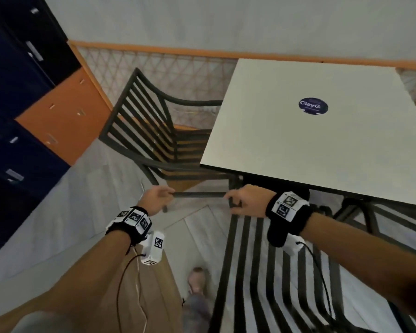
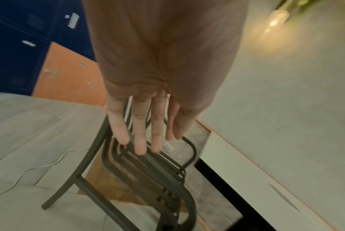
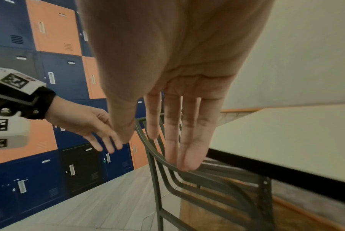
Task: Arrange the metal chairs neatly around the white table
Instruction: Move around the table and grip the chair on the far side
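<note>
From the head view, the left hand (image 1: 157, 198) and right hand (image 1: 246, 201) sit at either end of the top rail of a metal chair (image 1: 154, 131) tucked against the left side of the white table (image 1: 322, 145); a second slatted chair (image 1: 262, 272) lies below the right arm; blue and orange lockers (image 1: 34, 104) line the left wall. From the left wrist, the fingers (image 2: 140, 132) are straight, spread, tips over the chair's rail (image 2: 152, 159); the grip is apart. From the right wrist, straight fingers (image 3: 187, 140) touch the rail (image 3: 207, 173) beside the table edge (image 3: 286, 171); that grip is likewise apart, clamped on nothing.
</note>
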Demonstrator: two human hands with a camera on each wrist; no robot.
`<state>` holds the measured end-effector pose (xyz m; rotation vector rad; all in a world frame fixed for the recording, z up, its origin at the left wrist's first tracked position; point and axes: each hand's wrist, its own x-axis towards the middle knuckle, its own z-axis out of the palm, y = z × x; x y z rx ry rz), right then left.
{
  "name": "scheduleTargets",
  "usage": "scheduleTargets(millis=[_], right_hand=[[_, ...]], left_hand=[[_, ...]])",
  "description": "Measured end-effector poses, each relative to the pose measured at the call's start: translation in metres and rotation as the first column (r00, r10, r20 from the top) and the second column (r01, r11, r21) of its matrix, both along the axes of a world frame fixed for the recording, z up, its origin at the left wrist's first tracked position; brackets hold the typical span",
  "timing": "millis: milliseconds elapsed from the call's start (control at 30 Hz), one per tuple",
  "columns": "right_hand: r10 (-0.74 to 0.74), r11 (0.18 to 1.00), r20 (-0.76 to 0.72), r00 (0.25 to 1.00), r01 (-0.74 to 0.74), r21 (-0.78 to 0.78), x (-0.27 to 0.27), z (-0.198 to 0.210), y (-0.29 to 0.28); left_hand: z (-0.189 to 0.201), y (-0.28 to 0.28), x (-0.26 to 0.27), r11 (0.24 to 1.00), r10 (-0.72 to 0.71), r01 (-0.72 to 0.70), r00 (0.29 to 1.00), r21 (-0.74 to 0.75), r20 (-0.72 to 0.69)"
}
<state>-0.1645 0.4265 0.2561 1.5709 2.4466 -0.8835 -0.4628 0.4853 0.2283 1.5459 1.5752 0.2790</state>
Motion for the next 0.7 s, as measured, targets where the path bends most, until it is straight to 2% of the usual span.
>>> scheduleTargets(millis=[100, 200, 267, 366, 466, 533, 600, 666, 700], right_hand=[[-0.073, 0.997, -0.061, 0.995, 0.071, -0.039, -0.064, -0.053, 0.065], [-0.221, 0.972, -0.095, 0.971, 0.211, -0.107, -0.113, -0.100, 0.124], [-0.344, 0.933, -0.093, 0.934, 0.329, -0.148, -0.134, -0.131, 0.157], [-0.526, 0.848, -0.072, 0.847, 0.516, -0.123, -0.148, -0.183, 0.197], [-0.624, 0.776, 0.000, 0.781, 0.621, 0.111, -0.143, -0.217, 0.223], [-0.641, 0.756, 0.043, 0.766, 0.621, 0.208, -0.134, -0.238, 0.239], [-0.658, 0.742, 0.077, 0.749, 0.628, 0.234, -0.123, -0.261, 0.252], [-0.659, 0.750, 0.126, 0.742, 0.634, 0.189, -0.115, -0.265, 0.251], [-0.646, 0.763, 0.156, 0.748, 0.622, 0.176, -0.112, -0.271, 0.255]], left_hand=[[-0.044, 0.082, -0.048, 0.964, 0.264, -0.261, 0.963, -0.055, 0.053], [-0.087, 0.153, -0.081, 0.842, 0.528, -0.506, 0.844, -0.186, 0.092], [-0.103, 0.186, -0.086, 0.748, 0.651, -0.611, 0.752, -0.259, 0.107], [-0.134, 0.232, -0.090, 0.689, 0.722, -0.686, 0.674, -0.232, 0.152], [-0.158, 0.256, -0.087, 0.656, 0.734, -0.754, 0.629, -0.027, 0.256], [-0.178, 0.268, -0.083, 0.621, 0.745, -0.783, 0.602, 0.033, 0.288], [-0.200, 0.277, -0.081, 0.626, 0.740, -0.780, 0.603, 0.024, 0.298], [-0.212, 0.275, -0.083, 0.649, 0.728, -0.761, 0.617, -0.012, 0.299], [-0.227, 0.279, -0.086, 0.639, 0.738, -0.767, 0.591, -0.059, 0.326]])
